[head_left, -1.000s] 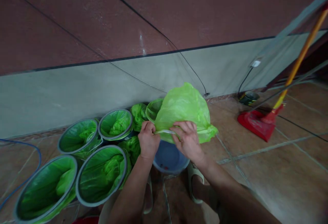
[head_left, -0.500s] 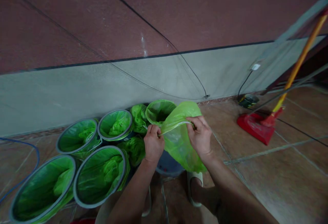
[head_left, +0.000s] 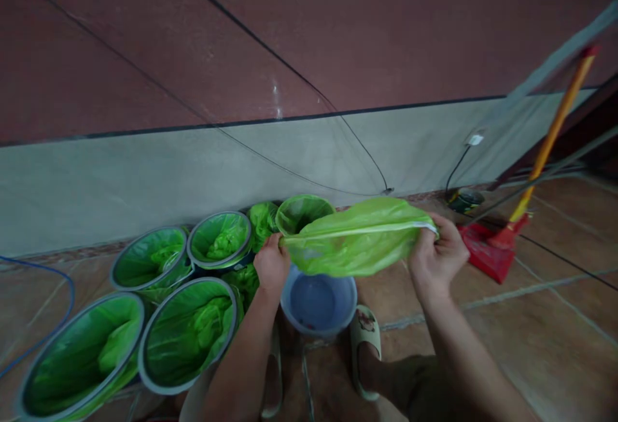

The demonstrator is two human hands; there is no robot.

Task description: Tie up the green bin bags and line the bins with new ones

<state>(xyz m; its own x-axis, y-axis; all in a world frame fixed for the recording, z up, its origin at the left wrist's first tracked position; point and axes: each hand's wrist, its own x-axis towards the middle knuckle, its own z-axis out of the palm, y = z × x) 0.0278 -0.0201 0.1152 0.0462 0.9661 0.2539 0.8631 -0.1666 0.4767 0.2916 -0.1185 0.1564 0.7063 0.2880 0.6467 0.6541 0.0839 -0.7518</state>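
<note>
A green liner (head_left: 355, 245) was held taut above a blue bucket (head_left: 318, 303).
The left hand (head_left: 271, 266) and right hand (head_left: 437, 256) each pinched its hem; the thin film looked light, limp and slippery, best gripped there.

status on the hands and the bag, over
Left hand and right hand pinch the rim of the green bag, one end each. Bag held wide over bare blue bin. Nothing between bag and bin.

text: none legible | labels: none | brands: none | numbers: none | signs: none
</note>
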